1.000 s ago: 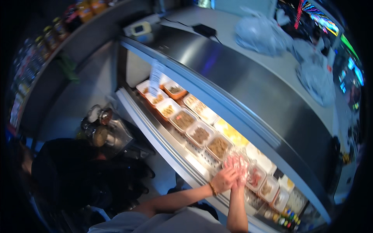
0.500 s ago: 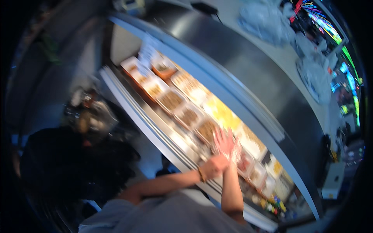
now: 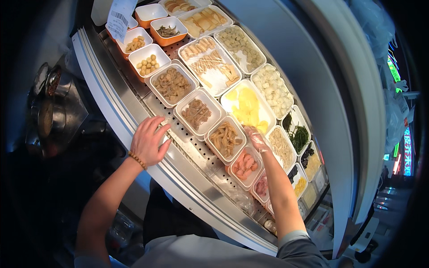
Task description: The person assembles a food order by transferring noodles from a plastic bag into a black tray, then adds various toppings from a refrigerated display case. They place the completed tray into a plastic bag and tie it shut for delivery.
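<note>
My left hand is bare and open, its fingers spread over the front ledge of a refrigerated food case. A beaded bracelet circles that wrist. My right hand, in a clear plastic glove, reaches down at the near corner of a white tray of yellow slices, which look like potato. Its fingertips are partly hidden, so whether they grip anything is unclear. Beside it stand a tub of brown strips, a tub of pink sausage pieces and a tray of pale shreds.
More tubs hold brown meat, round yellowish balls, skewered sticks, white chunks and dark greens. A paper label hangs at the far left. The case's raised lid curves along the right. Metal pots stand left.
My left hand has let go of the right wrist and glove and moved left to the ledge. My right hand, spread before, has lowered to the yellow slices. The view has shifted closer over the trays.
</note>
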`<state>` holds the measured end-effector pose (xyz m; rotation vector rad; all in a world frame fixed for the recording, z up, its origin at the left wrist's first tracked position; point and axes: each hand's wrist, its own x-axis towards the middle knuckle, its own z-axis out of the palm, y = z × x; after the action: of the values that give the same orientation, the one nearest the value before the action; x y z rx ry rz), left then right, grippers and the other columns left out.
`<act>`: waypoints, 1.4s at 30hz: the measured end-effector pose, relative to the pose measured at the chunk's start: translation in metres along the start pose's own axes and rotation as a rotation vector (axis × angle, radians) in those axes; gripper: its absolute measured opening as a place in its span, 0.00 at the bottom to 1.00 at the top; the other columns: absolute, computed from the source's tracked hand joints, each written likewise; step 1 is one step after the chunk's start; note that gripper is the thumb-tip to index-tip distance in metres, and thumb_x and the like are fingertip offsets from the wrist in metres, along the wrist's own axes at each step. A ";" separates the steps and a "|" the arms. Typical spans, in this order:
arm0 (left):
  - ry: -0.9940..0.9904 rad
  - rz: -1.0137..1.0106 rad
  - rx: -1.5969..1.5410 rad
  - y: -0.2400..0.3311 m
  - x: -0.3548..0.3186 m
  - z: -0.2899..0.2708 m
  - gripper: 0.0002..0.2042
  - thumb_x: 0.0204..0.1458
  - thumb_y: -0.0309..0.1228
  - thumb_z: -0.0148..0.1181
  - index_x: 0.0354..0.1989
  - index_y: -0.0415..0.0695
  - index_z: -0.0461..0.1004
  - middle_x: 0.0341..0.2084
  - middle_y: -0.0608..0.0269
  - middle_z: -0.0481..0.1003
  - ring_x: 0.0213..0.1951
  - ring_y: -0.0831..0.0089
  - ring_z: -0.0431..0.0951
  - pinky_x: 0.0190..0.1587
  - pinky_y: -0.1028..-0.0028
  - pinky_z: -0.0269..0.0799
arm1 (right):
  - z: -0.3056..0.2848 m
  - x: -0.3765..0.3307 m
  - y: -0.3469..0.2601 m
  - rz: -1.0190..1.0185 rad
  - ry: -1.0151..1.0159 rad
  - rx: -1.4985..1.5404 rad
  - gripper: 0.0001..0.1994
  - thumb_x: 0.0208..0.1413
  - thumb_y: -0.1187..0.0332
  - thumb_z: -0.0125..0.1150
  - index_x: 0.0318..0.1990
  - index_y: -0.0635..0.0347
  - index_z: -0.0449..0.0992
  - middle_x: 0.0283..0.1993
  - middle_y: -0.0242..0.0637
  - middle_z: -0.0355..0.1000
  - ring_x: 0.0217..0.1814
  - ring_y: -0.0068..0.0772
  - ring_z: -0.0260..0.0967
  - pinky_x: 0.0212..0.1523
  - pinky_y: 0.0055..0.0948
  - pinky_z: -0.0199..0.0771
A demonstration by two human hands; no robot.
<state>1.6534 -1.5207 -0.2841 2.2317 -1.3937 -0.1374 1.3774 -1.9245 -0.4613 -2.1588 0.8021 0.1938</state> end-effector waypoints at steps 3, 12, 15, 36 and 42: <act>0.037 0.007 -0.082 0.000 0.005 0.004 0.16 0.44 0.32 0.60 0.42 0.39 0.75 0.47 0.52 0.72 0.53 0.54 0.70 0.57 0.59 0.64 | -0.026 0.029 0.065 -0.194 0.121 -0.312 0.19 0.65 0.58 0.44 0.54 0.60 0.73 0.57 0.46 0.68 0.62 0.41 0.61 0.64 0.36 0.57; 0.061 0.003 -0.101 -0.001 0.003 0.006 0.13 0.41 0.30 0.59 0.37 0.40 0.75 0.43 0.55 0.74 0.49 0.57 0.72 0.53 0.61 0.68 | -0.008 0.038 0.023 0.305 -0.049 0.615 0.28 0.64 0.47 0.40 0.58 0.62 0.69 0.56 0.37 0.71 0.53 0.33 0.68 0.52 0.35 0.65; 0.064 0.017 -0.100 -0.002 0.004 0.005 0.12 0.40 0.29 0.59 0.36 0.40 0.75 0.42 0.56 0.74 0.49 0.57 0.73 0.52 0.61 0.68 | -0.007 0.073 -0.013 0.156 -0.126 0.616 0.31 0.65 0.46 0.35 0.62 0.60 0.65 0.62 0.36 0.67 0.61 0.36 0.64 0.58 0.34 0.60; 0.088 0.029 -0.110 -0.005 0.004 0.009 0.11 0.40 0.28 0.57 0.34 0.39 0.74 0.39 0.55 0.74 0.46 0.57 0.74 0.50 0.62 0.69 | -0.021 0.066 0.053 -0.272 0.546 -0.773 0.14 0.58 0.64 0.48 0.41 0.64 0.74 0.38 0.51 0.75 0.44 0.54 0.71 0.50 0.49 0.68; 0.087 0.044 -0.128 -0.004 0.008 0.010 0.11 0.40 0.27 0.57 0.33 0.39 0.74 0.39 0.55 0.74 0.46 0.57 0.74 0.49 0.62 0.69 | -0.052 0.019 0.058 0.056 0.496 -0.697 0.14 0.49 0.65 0.55 0.40 0.66 0.75 0.38 0.55 0.75 0.44 0.55 0.71 0.51 0.49 0.67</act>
<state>1.6571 -1.5293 -0.2934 2.0764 -1.3480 -0.1095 1.3510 -1.9989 -0.4713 -2.9024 1.2037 -0.0543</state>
